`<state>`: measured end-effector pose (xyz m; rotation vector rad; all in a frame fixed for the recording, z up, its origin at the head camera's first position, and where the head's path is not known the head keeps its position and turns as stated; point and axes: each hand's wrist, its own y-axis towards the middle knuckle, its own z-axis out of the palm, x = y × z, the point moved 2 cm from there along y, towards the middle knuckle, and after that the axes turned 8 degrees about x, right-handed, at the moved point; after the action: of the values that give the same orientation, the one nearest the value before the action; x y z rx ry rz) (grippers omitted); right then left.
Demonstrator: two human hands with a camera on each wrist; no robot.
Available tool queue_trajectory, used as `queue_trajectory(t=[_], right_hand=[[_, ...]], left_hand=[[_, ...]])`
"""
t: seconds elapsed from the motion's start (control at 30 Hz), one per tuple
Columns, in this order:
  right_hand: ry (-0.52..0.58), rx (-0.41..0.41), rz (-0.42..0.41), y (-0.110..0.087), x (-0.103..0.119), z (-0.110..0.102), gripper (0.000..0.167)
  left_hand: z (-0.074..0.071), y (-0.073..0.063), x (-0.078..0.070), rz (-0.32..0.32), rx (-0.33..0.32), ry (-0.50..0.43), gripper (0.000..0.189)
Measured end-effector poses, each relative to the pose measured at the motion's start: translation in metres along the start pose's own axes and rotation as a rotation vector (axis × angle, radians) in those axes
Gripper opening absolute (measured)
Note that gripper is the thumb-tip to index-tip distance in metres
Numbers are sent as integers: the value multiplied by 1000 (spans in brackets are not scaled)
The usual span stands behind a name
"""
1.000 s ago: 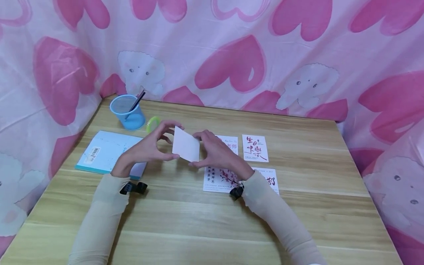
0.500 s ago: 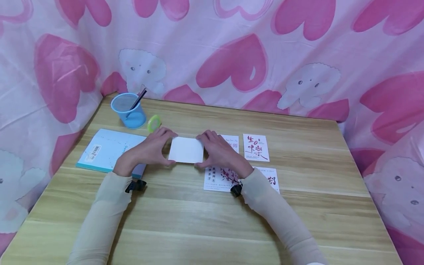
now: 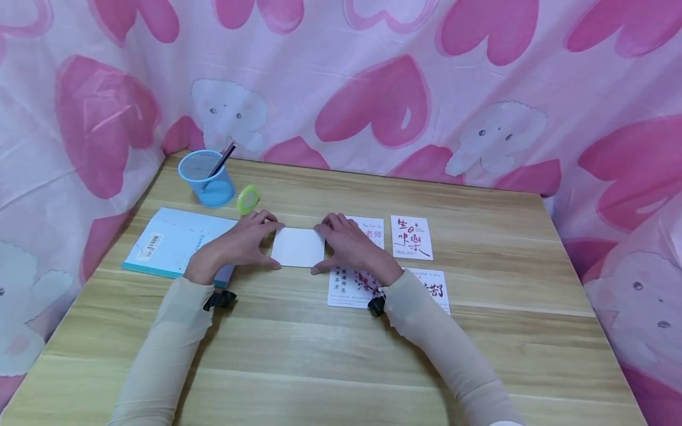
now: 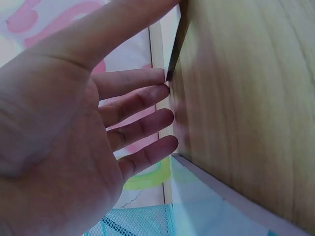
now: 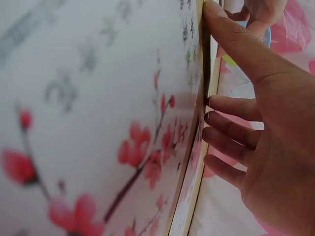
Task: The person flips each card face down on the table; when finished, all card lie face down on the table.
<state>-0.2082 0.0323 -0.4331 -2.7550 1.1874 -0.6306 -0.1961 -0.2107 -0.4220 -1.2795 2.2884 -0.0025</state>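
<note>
White card (image 3: 298,247) between left hand (image 3: 246,238) and right hand (image 3: 350,242), on or just above table (image 3: 298,355); both hands' fingers extended along its edges. Looks like the placing step; next move likely calls for even release.

White card (image 3: 298,247) showing blank upper face, straight edges; lying near level above or on bench (image 3: 298,355), contact staying unclear; spanning between left hand (image 3: 242,241) and right hand (image 3: 351,244), both gripping its sides, corners meeting fingertips.
</note>
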Motion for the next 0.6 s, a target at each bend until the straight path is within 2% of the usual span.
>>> queue_trajectory(t=[0.37,0.5,0.6], right_hand=[[-10,10,6,-4,-3,0,99],[1,7,14,-13,-2,-4,108],[23,-16,22,-29,-10,-12,109]], left_hand=[[1,1,-3,-22,35,-14,93],[-1,1,-7,2,0,4,94],[-1,3,-14,14,-51,15,92]])
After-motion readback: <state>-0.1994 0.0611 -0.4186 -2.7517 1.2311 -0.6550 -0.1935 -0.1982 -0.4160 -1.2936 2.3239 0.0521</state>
